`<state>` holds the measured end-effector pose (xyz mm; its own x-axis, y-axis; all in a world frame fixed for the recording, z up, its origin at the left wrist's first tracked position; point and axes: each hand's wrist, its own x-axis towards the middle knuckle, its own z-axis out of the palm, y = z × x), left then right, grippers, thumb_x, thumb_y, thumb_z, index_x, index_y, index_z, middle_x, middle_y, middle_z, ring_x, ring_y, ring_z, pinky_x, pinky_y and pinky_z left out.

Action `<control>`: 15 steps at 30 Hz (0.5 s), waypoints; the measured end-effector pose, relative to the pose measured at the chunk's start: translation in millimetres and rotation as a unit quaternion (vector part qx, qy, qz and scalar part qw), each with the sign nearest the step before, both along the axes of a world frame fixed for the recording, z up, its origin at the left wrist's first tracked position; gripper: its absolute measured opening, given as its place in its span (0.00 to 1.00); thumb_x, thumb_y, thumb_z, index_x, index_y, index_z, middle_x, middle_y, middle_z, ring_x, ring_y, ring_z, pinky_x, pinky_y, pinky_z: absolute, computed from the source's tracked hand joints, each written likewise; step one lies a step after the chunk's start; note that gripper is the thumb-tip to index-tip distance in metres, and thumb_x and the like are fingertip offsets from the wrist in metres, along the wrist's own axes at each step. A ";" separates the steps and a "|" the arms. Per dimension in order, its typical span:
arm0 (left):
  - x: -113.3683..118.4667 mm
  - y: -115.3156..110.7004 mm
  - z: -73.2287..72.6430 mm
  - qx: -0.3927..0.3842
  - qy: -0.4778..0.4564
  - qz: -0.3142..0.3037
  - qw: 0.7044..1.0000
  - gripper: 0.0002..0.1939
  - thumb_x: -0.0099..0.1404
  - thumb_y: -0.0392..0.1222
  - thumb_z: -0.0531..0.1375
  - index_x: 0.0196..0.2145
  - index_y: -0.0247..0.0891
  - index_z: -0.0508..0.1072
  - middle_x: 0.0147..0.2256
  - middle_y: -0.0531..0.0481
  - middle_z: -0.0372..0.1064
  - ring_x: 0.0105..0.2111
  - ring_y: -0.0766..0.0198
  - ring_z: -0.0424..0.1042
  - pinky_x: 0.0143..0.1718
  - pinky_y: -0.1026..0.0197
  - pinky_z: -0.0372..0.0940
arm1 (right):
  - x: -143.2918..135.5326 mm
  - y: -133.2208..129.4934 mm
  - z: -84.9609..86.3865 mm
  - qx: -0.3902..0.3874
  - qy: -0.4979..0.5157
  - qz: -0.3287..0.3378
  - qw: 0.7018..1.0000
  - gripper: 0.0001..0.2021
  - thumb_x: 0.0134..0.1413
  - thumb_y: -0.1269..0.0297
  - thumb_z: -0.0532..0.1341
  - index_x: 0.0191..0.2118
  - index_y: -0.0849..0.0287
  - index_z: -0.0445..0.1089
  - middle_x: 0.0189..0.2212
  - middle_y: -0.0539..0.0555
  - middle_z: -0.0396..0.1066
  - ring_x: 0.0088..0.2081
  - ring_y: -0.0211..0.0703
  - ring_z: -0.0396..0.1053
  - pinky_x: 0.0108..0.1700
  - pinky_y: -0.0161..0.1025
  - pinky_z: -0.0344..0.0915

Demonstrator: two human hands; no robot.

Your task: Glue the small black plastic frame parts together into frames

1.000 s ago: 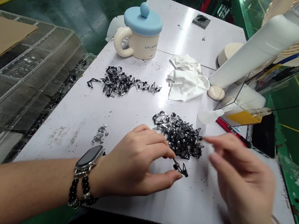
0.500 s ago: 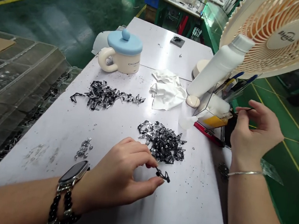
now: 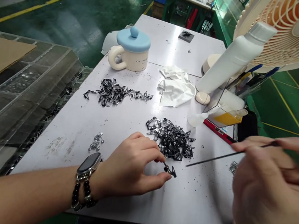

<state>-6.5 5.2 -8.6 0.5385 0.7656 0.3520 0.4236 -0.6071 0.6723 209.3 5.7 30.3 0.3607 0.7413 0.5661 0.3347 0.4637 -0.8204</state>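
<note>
Between thumb and fingertips, my left hand (image 3: 133, 163) pinches a small black clip (image 3: 170, 170) just above the white table. My right hand (image 3: 273, 175), blurred, grips a thin dark rod (image 3: 214, 158) whose tip points left toward the clip, with a gap between them. Just beyond the clip lies a heap of black clips (image 3: 176, 143). A second pile of black clips (image 3: 114, 94) is farther off to the left. Small silver parts (image 3: 96, 142) lie left of my left hand. A few more small parts (image 3: 233, 167) sit beside my right hand.
A lidded mug (image 3: 136, 59) stands at the back left, near a white cloth (image 3: 175, 90). On the right are a white bottle (image 3: 232, 60), a clear pen holder (image 3: 225, 105), a red-edged item (image 3: 218, 131) and a fan (image 3: 288, 34). Compartment trays (image 3: 22, 77) lie left.
My right hand has come from beside the pen holder toward the near right of the table, and the long rod now shows in it. My left hand still pinches the clip. The view has shifted slightly.
</note>
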 end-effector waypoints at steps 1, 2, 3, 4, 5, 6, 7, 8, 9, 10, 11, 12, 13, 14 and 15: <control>-0.3 0.0 -1.2 0.001 0.003 0.000 1.000 0.07 0.57 0.42 0.63 0.32 0.36 0.72 0.28 0.49 0.73 0.29 0.62 0.71 0.35 0.56 0.62 | -9.5 -2.7 -3.5 0.033 0.015 0.003 0.999 0.12 0.42 0.76 0.67 0.35 0.56 0.69 0.23 0.46 0.68 0.25 0.41 0.71 0.34 0.46 0.68; -0.6 -0.2 -2.5 0.004 0.003 0.000 1.000 0.07 0.57 0.42 0.64 0.32 0.35 0.72 0.28 0.49 0.72 0.30 0.62 0.71 0.35 0.56 0.62 | -16.9 -4.9 -6.4 0.034 0.021 0.010 0.999 0.13 0.41 0.78 0.67 0.35 0.57 0.70 0.23 0.47 0.69 0.25 0.42 0.71 0.33 0.45 0.69; -0.9 -0.4 -3.7 0.006 0.001 0.000 1.000 0.07 0.58 0.42 0.63 0.33 0.36 0.72 0.29 0.50 0.72 0.30 0.62 0.71 0.36 0.56 0.62 | -22.2 -6.6 -8.6 0.028 0.025 0.022 0.999 0.13 0.41 0.78 0.67 0.35 0.57 0.70 0.23 0.47 0.70 0.25 0.42 0.72 0.32 0.45 0.69; -1.1 -0.7 -4.7 0.008 -0.003 0.000 1.000 0.08 0.58 0.42 0.63 0.33 0.36 0.72 0.29 0.50 0.72 0.30 0.62 0.71 0.36 0.56 0.61 | -25.3 -8.0 -10.1 0.011 0.027 0.037 0.999 0.13 0.42 0.78 0.66 0.36 0.57 0.70 0.23 0.47 0.71 0.26 0.43 0.72 0.31 0.44 0.69; -1.2 -1.1 -5.5 0.011 -0.009 0.000 1.000 0.08 0.58 0.42 0.63 0.34 0.36 0.72 0.29 0.50 0.72 0.30 0.62 0.70 0.36 0.56 0.61 | -26.8 -9.1 -11.2 -0.007 0.028 0.048 0.998 0.14 0.43 0.79 0.66 0.37 0.57 0.69 0.24 0.47 0.71 0.27 0.42 0.72 0.32 0.44 0.69; -1.2 -1.4 -5.7 0.011 -0.011 0.000 1.000 0.08 0.58 0.42 0.63 0.34 0.36 0.72 0.29 0.50 0.72 0.30 0.62 0.70 0.36 0.56 0.61 | -27.0 -10.0 -11.9 -0.016 0.028 0.056 0.998 0.14 0.44 0.79 0.65 0.37 0.57 0.69 0.24 0.47 0.72 0.28 0.42 0.73 0.32 0.44 0.69; -1.0 -1.6 -5.5 0.012 -0.014 -0.001 1.000 0.07 0.58 0.42 0.63 0.34 0.36 0.72 0.29 0.50 0.72 0.30 0.62 0.70 0.36 0.56 0.61 | -26.4 -10.7 -12.3 -0.022 0.028 0.063 0.997 0.15 0.44 0.80 0.65 0.38 0.57 0.69 0.25 0.48 0.72 0.28 0.42 0.73 0.33 0.43 0.69; -0.8 -1.7 -4.9 0.010 -0.011 -0.002 1.000 0.07 0.58 0.42 0.63 0.34 0.36 0.72 0.29 0.50 0.73 0.29 0.62 0.70 0.35 0.56 0.61 | -25.5 -11.1 -12.7 -0.024 0.025 0.067 0.997 0.15 0.44 0.80 0.65 0.38 0.57 0.69 0.26 0.48 0.72 0.29 0.42 0.73 0.34 0.43 0.69; -0.5 -1.8 -4.0 0.008 -0.007 -0.004 1.000 0.07 0.58 0.41 0.63 0.34 0.36 0.72 0.29 0.50 0.73 0.29 0.62 0.70 0.35 0.56 0.61 | -24.4 -11.3 -13.1 -0.025 0.023 0.069 0.997 0.15 0.44 0.80 0.65 0.38 0.57 0.69 0.26 0.48 0.72 0.29 0.41 0.73 0.35 0.44 0.68; -0.2 -1.9 -2.9 0.005 -0.001 -0.005 1.000 0.07 0.58 0.41 0.63 0.33 0.36 0.72 0.29 0.50 0.73 0.29 0.62 0.70 0.35 0.56 0.61 | -23.3 -11.4 -13.5 -0.029 0.019 0.071 0.997 0.15 0.44 0.80 0.65 0.38 0.57 0.69 0.26 0.47 0.72 0.29 0.41 0.73 0.35 0.44 0.68; 0.2 -1.9 -2.0 0.004 0.002 -0.006 1.000 0.08 0.57 0.41 0.64 0.33 0.36 0.73 0.28 0.50 0.73 0.29 0.62 0.70 0.35 0.56 0.61 | -22.4 -11.4 -13.9 -0.033 0.017 0.072 0.997 0.16 0.44 0.80 0.65 0.39 0.57 0.69 0.26 0.47 0.72 0.29 0.41 0.73 0.36 0.44 0.68; 0.5 -2.0 -1.2 0.003 0.003 -0.006 1.000 0.08 0.57 0.41 0.64 0.33 0.36 0.73 0.28 0.50 0.73 0.29 0.62 0.70 0.35 0.56 0.61 | -21.6 -11.4 -14.3 -0.036 0.015 0.073 0.997 0.16 0.44 0.80 0.65 0.39 0.56 0.69 0.26 0.47 0.72 0.29 0.41 0.73 0.36 0.44 0.67; 0.7 -2.2 -0.7 0.002 0.003 -0.006 1.000 0.08 0.57 0.41 0.64 0.33 0.35 0.73 0.28 0.50 0.72 0.29 0.62 0.70 0.35 0.56 0.61 | -21.0 -11.5 -14.8 -0.039 0.012 0.076 0.996 0.16 0.44 0.80 0.66 0.39 0.56 0.69 0.26 0.47 0.72 0.29 0.41 0.73 0.36 0.44 0.67; 0.9 -2.3 -0.4 -0.002 0.006 -0.007 1.000 0.08 0.57 0.41 0.64 0.33 0.35 0.73 0.29 0.50 0.72 0.29 0.62 0.70 0.35 0.56 0.61 | -20.6 -11.6 -15.2 -0.043 0.009 0.080 0.996 0.16 0.44 0.80 0.66 0.39 0.56 0.69 0.26 0.47 0.72 0.29 0.41 0.73 0.36 0.44 0.67; 1.0 -2.5 -0.4 -0.001 0.003 -0.006 1.000 0.08 0.57 0.41 0.64 0.33 0.35 0.73 0.29 0.49 0.72 0.29 0.62 0.70 0.35 0.56 0.61 | -20.6 -11.8 -15.6 -0.051 0.005 0.085 0.995 0.17 0.44 0.80 0.66 0.40 0.56 0.69 0.27 0.47 0.73 0.29 0.41 0.73 0.37 0.44 0.68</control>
